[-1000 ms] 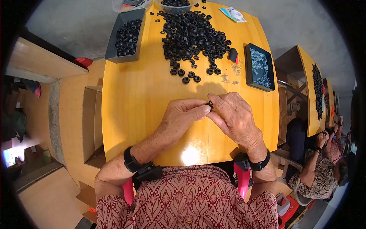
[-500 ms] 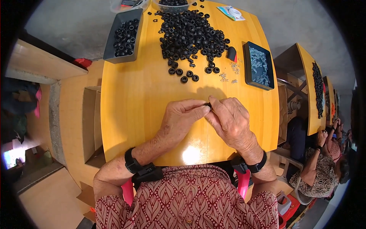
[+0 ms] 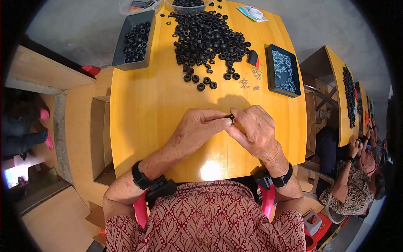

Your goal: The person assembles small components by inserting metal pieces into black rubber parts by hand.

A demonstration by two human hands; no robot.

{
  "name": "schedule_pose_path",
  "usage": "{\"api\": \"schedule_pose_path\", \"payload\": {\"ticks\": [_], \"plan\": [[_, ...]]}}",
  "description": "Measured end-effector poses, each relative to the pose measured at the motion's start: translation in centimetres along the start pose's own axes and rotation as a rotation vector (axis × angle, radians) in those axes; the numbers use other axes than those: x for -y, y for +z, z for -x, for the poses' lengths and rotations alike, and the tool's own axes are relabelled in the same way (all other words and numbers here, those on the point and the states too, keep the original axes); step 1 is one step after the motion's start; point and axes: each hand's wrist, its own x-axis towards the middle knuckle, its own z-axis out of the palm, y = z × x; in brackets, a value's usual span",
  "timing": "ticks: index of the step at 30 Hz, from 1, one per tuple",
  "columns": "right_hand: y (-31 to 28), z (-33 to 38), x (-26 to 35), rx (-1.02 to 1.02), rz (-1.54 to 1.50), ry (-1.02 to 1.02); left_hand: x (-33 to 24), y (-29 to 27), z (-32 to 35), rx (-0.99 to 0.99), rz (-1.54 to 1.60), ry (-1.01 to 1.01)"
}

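- Both hands are busy with one small black part (image 3: pixel 230 117), out in front of the chest, over the near half of the yellow wood surface (image 3: pixel 168 96).
- The left hand (image 3: pixel 200 126) has it pinched between thumb and index finger, coming in from the left.
- The right hand (image 3: pixel 255 129) meets it from the other side, thumb and fingertips gripping it too. The part's mostly buried in there, so I can't tell its full shape.
- Farther up there's a big messy heap of black parts (image 3: pixel 210 40), a lot of them round with a hole in the middle, plus some smaller odd-shaped bits. A few round ones sit loose at its near edge.
- Left of the heap is a deep dark gray bin (image 3: pixel 130 66) with more round black pieces in it.
- Behind the heap, right at the top edge, there's a clear tub (image 3: pixel 201 10) holding black parts as well.
- Over on the right, a black tray (image 3: pixel 285 93) has loads of tiny silvery pieces spread across its bottom.
- Just left of that tray are some loose shiny bits (image 3: pixel 244 84), with a black and red thing (image 3: pixel 253 58) near them.
- Far right corner: a white ring (image 3: pixel 255 13) lying on a flat colorful packet.
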Motion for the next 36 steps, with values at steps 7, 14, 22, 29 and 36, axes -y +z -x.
{"api": "schedule_pose_path", "payload": {"ticks": [7,14,22,29,36], "plan": [[0.3,-0.4,0.2,0.023,-0.039,-0.015,1.2,0.2,-0.1,-0.070,0.013,0.014],[0.3,-0.3,-0.1,0.069,0.027,-0.083,1.6,0.6,-0.3,-0.121,-0.044,0.059],[0.5,-0.1,-0.2,0.093,0.029,-0.094,1.6,0.4,-0.6,-0.093,-0.055,0.016],[0.3,-0.1,-0.2,0.078,0.047,-0.007,1.3,0.5,-1.0,-0.089,-0.043,0.001],[0.0,-0.5,-0.4,0.041,-0.054,0.067,0.9,0.4,-0.5,-0.080,0.065,-0.013]]}}
